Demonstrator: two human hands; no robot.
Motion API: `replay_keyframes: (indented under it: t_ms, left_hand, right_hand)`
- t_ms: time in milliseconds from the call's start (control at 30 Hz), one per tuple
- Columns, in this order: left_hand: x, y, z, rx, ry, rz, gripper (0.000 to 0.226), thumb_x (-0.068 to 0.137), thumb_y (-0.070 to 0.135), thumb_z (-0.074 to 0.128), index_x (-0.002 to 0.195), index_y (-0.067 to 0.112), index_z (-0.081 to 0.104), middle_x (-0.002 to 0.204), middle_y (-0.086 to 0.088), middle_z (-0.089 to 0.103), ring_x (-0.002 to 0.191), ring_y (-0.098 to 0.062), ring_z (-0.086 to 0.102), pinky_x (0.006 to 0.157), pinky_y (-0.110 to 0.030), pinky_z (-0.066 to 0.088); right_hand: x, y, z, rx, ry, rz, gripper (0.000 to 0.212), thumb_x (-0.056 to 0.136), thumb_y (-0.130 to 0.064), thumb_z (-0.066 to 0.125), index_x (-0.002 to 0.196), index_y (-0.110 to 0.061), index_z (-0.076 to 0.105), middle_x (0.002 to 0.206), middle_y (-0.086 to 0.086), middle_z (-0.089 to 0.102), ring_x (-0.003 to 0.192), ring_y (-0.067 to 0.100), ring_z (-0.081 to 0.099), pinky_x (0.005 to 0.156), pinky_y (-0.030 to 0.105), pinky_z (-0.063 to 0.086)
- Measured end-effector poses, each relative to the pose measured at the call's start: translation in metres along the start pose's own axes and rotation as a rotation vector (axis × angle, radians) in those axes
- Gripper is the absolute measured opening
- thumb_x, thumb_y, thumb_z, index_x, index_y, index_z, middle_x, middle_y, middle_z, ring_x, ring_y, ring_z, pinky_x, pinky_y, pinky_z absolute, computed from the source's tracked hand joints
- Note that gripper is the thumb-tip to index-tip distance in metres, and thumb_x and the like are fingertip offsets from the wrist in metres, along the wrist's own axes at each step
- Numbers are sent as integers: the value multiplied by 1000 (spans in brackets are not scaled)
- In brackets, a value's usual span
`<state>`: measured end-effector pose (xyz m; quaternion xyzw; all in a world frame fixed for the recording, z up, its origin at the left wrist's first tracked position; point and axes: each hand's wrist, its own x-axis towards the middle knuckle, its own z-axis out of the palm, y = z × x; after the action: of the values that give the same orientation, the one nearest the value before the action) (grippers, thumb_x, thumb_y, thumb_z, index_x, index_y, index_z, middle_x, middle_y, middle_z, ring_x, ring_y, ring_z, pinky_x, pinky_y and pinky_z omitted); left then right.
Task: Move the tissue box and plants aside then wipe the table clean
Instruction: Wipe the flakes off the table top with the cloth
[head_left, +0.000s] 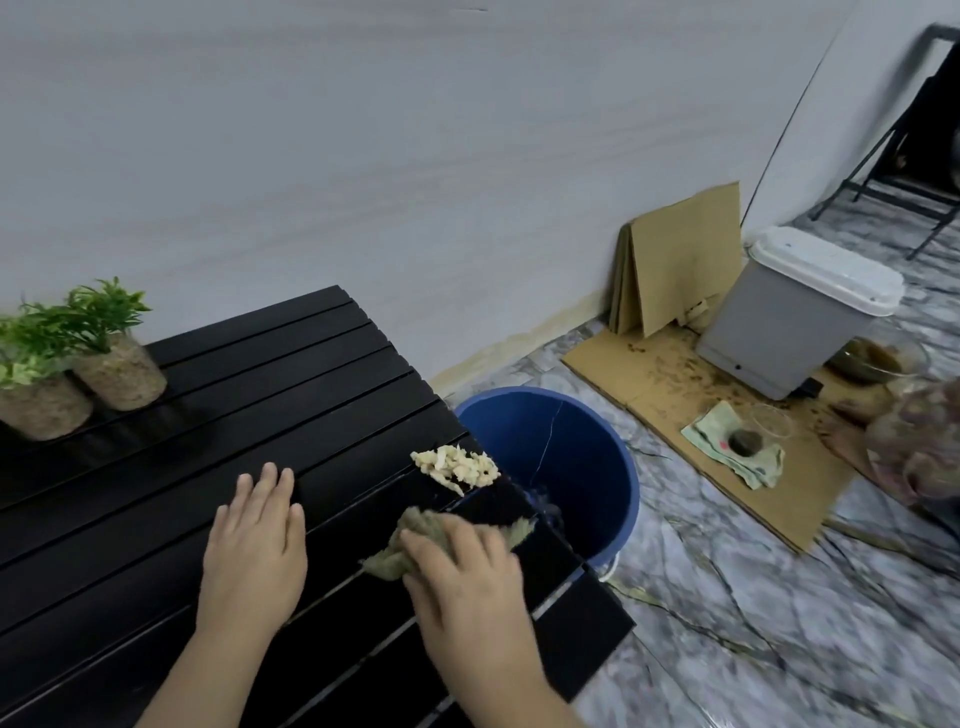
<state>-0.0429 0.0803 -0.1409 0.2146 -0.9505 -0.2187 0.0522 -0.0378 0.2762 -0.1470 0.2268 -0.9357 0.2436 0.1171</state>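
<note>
A black slatted table (218, 415) fills the lower left. My right hand (467, 577) presses a crumpled tan cloth (415, 535) onto the table near its right edge. A pile of pale yellow crumbs (456, 466) lies just beyond the cloth, at the table's right edge. My left hand (254, 545) rests flat on the slats, fingers straight, left of the cloth. Two small green plants in rough round pots (119, 374) (41, 405) stand at the table's far left. No tissue box is in view.
A blue bucket (587, 467) stands on the marble floor right below the table's right edge. Farther right are flattened cardboard (675, 260), a grey bin with a white lid (789, 312), a stained cloth (737, 447) and glass bowls on cardboard.
</note>
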Motion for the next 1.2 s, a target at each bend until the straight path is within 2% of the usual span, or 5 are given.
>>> replay_keyframes:
  t_ms: [333, 633, 800, 933, 1200]
  left_hand:
    - [2, 4, 6, 62, 10, -39, 49, 98, 28, 24, 145, 15, 22, 157, -1, 12, 146, -19, 1, 118, -39, 2]
    - [1, 64, 36, 49, -12, 65, 51, 98, 30, 17, 147, 17, 12, 158, 2, 5, 146, -17, -4, 118, -37, -2]
    - [-1, 62, 38, 68, 2, 77, 51, 98, 30, 16, 147, 17, 10, 158, 1, 5, 146, -18, -4, 119, -37, -1]
    - [-1, 63, 39, 89, 0, 79, 51, 98, 30, 14, 147, 17, 7, 158, 1, 2, 146, -17, -6, 118, -36, -3]
    - [-1, 61, 40, 61, 21, 61, 51, 98, 29, 17, 147, 14, 9, 159, -2, 4, 146, -16, -5, 118, -34, -3]
  right_hand:
    - [55, -34, 25, -218, -127, 89, 45, 60, -30, 78, 103, -30, 65, 108, 0, 64, 85, 23, 60, 59, 36, 50]
    - [86, 39, 7, -261, -23, 228, 32, 74, -27, 73, 105, -25, 65, 112, 7, 63, 92, 31, 59, 67, 44, 50]
    - [110, 73, -2, -151, -132, 281, 34, 98, -29, 40, 131, -24, 47, 140, 6, 38, 120, 30, 35, 89, 42, 35]
    - [115, 81, -19, 6, 19, 381, 37, 98, -31, 43, 133, -22, 48, 136, 6, 44, 116, 27, 38, 86, 39, 38]
    - [76, 29, 7, -232, -128, 42, 34, 84, -46, 56, 117, -39, 57, 133, 3, 55, 114, 34, 52, 82, 52, 43]
